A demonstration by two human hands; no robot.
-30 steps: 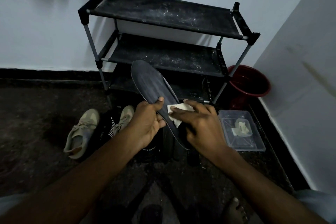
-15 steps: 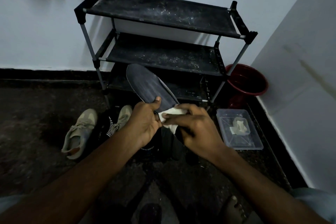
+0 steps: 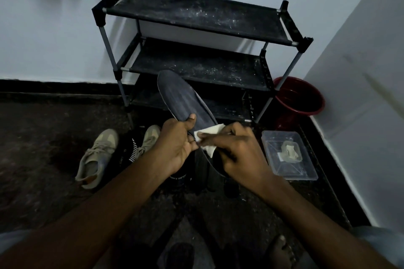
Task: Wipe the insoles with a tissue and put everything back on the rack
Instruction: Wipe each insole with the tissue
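1 insole point(image 3: 181, 98), held up before 1 rack point(image 3: 196, 13) of 3 shelves | 1 tissue point(image 3: 209, 132) on its middle | left grip point(image 3: 175, 146) curled round insole, thumb on top | right grip point(image 3: 238, 155) pinches tissue | 2 shoes point(image 3: 96, 155) on floor; dark shapes beneath, perhaps more

open rack shelves point(image 3: 196, 15) ahead, tan shoes point(image 3: 96, 155) on floor left, clear box point(image 3: 307, 173), red bucket point(image 3: 306, 102) crowd right

The rack point(image 3: 196, 17) stands against the wall point(image 3: 54, 39) ahead. In front of its lower shelves my left hand point(image 3: 175, 148) holds the insole point(image 3: 181, 98), and my right hand point(image 3: 240, 153) pinches the tissue point(image 3: 209, 137) onto it. Shoes point(image 3: 97, 155) lie on the floor point(image 3: 43, 170) to the left, the box point(image 3: 306, 170) to the right, the bucket point(image 3: 299, 98) behind it.
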